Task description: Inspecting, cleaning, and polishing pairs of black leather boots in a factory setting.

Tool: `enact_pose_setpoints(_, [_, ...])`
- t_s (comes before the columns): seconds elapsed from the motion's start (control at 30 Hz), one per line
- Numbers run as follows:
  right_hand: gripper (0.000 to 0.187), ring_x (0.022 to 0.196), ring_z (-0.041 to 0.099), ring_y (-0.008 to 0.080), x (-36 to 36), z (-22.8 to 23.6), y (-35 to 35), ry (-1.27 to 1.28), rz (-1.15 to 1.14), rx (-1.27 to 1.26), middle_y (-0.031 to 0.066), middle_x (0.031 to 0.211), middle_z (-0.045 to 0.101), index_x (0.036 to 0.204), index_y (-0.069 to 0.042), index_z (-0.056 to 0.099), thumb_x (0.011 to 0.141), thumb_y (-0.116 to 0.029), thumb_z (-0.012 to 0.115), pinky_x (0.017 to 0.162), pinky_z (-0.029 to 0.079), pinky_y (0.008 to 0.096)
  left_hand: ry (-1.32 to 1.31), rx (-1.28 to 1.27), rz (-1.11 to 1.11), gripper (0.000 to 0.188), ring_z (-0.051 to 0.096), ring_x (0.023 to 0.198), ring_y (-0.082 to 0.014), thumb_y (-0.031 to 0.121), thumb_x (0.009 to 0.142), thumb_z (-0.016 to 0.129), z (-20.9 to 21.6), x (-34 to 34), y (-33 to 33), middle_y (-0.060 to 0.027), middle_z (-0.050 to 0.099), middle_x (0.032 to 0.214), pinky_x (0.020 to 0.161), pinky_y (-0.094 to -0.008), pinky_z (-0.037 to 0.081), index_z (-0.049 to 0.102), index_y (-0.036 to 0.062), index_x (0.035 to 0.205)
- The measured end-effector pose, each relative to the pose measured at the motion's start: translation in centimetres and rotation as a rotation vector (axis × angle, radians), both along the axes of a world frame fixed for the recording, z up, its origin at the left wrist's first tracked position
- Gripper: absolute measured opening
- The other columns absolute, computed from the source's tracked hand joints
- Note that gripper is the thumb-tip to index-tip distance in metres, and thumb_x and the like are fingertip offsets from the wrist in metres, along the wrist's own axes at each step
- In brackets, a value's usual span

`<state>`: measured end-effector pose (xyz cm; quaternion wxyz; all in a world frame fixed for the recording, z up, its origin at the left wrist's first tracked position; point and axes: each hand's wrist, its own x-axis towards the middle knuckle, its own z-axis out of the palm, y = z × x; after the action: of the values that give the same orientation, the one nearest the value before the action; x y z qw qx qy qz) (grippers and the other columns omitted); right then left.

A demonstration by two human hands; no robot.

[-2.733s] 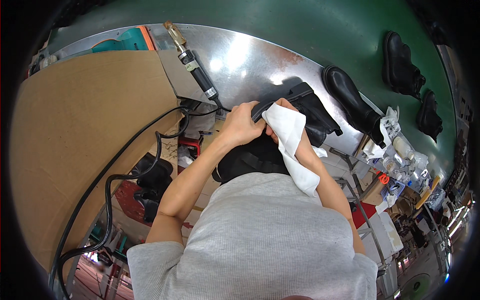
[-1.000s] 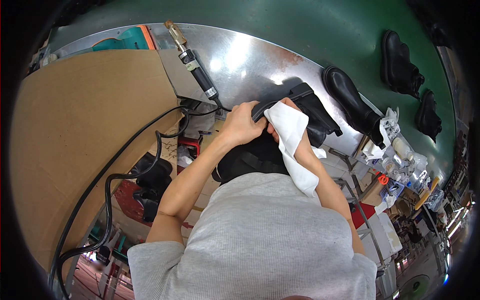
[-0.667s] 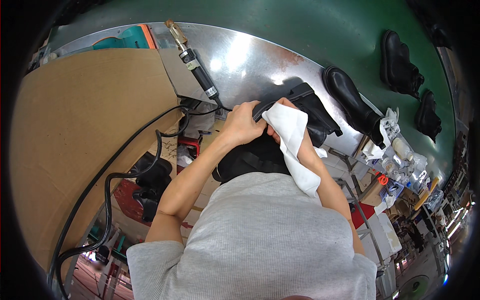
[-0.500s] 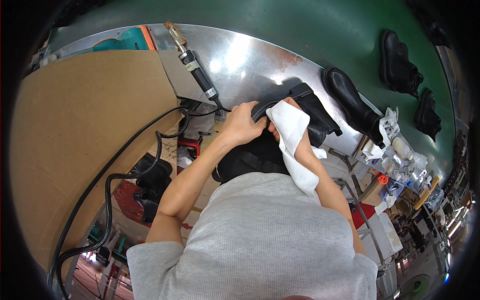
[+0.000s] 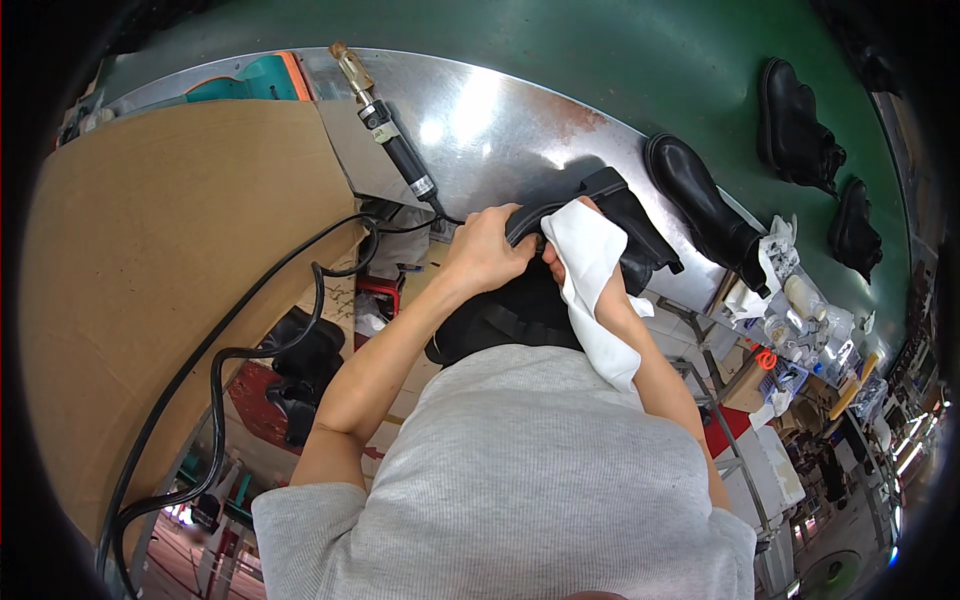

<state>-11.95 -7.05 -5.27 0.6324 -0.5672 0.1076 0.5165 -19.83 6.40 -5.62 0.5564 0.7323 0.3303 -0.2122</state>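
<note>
A black boot (image 5: 636,228) is tilted in front of me, its sole edge turned up and its shaft pointing right. My left hand (image 5: 487,250) is closed around the toe end, thumb underneath. A white cloth (image 5: 592,245) drapes over my right hand (image 5: 553,264) and hangs down along the forearm. The right fingers are curled on this cloth, close against the boot's side; most of them are hidden beneath it. Just right of the held boot, another black boot (image 5: 700,195) lies on the metal-topped bench (image 5: 480,120).
A black hand-held power tool (image 5: 395,140) lies on the metal, its cable (image 5: 215,390) looping left over a large cardboard sheet (image 5: 190,220). More black boots (image 5: 795,120) stand on the green surface (image 5: 660,60). Crumpled cloth (image 5: 765,265) and plastic containers (image 5: 800,300) crowd the right side.
My right hand and the white cloth have shifted slightly right along the boot. The left hand keeps its hold, almost unmoved.
</note>
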Motion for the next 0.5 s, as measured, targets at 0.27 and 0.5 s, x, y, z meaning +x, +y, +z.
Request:
enact_pose_setpoints(0.27, [0.017,0.049,0.048,0.0069,0.0,0.0,0.0,-0.007,0.112,0.050,0.0025,0.061,0.053,0.097,-0.008,0.048,0.091,-0.023,0.055,0.044,0.038,0.0179,-0.068,0.075,0.011,0.022,0.062,0.063,-0.0215,0.014,0.077,0.060,-0.3,-0.3,-0.4,-0.0166,0.061,0.067,0.061,-0.0327,0.046,0.061,-0.0020,0.092])
enact_pose_setpoints(0.5, [0.025,0.052,0.049,0.0063,0.0,0.0,-0.3,0.052,0.070,0.040,0.0020,0.063,0.053,0.111,-0.009,0.048,0.092,-0.025,0.054,0.045,0.038,0.0173,-0.037,0.029,0.005,0.027,0.062,0.072,-0.0304,0.016,0.076,0.060,-0.3,-0.2,-0.2,-0.0197,0.063,0.074,0.067,-0.0370,0.047,0.062,-0.0013,0.097])
